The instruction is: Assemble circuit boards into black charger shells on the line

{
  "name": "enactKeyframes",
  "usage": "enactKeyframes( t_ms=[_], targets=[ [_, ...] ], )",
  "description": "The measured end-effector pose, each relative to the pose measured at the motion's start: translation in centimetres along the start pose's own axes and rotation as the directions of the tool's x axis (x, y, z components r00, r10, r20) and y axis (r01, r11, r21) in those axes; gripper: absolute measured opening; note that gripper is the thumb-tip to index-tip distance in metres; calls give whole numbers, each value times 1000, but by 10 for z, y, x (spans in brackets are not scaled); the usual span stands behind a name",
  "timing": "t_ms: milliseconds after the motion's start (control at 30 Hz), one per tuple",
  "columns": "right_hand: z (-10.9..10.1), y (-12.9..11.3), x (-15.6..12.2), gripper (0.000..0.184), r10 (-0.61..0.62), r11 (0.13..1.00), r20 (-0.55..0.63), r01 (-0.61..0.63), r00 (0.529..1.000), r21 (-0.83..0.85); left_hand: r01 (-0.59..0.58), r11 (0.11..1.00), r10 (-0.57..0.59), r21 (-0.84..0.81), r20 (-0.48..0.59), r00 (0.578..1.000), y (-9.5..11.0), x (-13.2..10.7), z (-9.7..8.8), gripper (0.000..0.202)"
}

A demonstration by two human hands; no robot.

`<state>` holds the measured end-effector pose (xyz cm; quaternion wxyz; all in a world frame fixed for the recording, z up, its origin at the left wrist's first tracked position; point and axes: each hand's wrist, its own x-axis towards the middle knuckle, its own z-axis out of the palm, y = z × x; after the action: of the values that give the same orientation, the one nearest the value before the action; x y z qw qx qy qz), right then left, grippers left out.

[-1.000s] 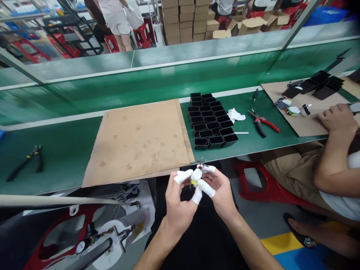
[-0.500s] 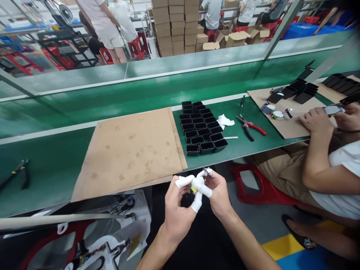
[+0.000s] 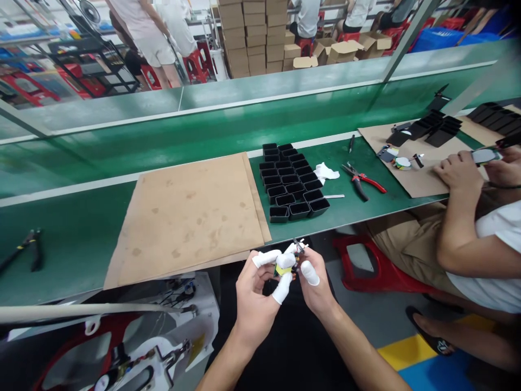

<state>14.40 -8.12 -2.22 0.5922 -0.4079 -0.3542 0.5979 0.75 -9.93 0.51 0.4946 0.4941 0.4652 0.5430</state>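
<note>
Where the right thumb (image 3: 310, 273) was laid across the small part (image 3: 286, 260) half a second ago, it's now been lifted clear, so more of the yellow patch (image 3: 284, 270) can be seen. The part is held up in the air, just off the near edge of the green table (image 3: 81, 239). It's pinched by the left hand (image 3: 256, 296), between thumb and first finger, both capped with white finger covers (image 3: 266, 258). As for the right hand (image 3: 319, 288), its thumb is held apart, while its other fingers are kept by the thin wires (image 3: 299, 247) at the far end; whether anything is actually gripped there can't be told, tbh, too much is hidden. What's meant by that for the work, probably: most of the hold is being left to the left hand, and the wire end can be got at more freely. Nothing on the table seems to have been touched, though: the black cases (image 3: 299, 210) are still bunched beside the cardboard (image 3: 195, 217), and the red-handled pliers (image 3: 373, 183) are left lying past them, near a white cloth (image 3: 325, 172).
</note>
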Motion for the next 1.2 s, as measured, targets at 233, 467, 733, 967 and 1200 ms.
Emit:
enactKeyframes(
  t_ms=[233,467,733,967,1200],
  targets=[
    [6,-1,-4,33,107,992,-62,-111,992,-66,49,997,-51,-61,-34,998,-2,3,-5,41],
    [2,3,-3,31,54,997,-31,-56,998,-61,75,994,-74,-76,23,997,-5,3,-11,37],
    [4,7,-5,38,29,995,-93,-38,995,-92,-152,975,157,160,-18,988,-10,3,-9,43],
    [7,6,-14,70,178,984,-190,-177,965,21,-493,776,480,393,138,866,-17,1,-2,69],
    [-35,-9,-10,61,-73,995,-336,47,939,-85,-241,923,269,300,-53,962,-22,29,3,30]
  ],
)
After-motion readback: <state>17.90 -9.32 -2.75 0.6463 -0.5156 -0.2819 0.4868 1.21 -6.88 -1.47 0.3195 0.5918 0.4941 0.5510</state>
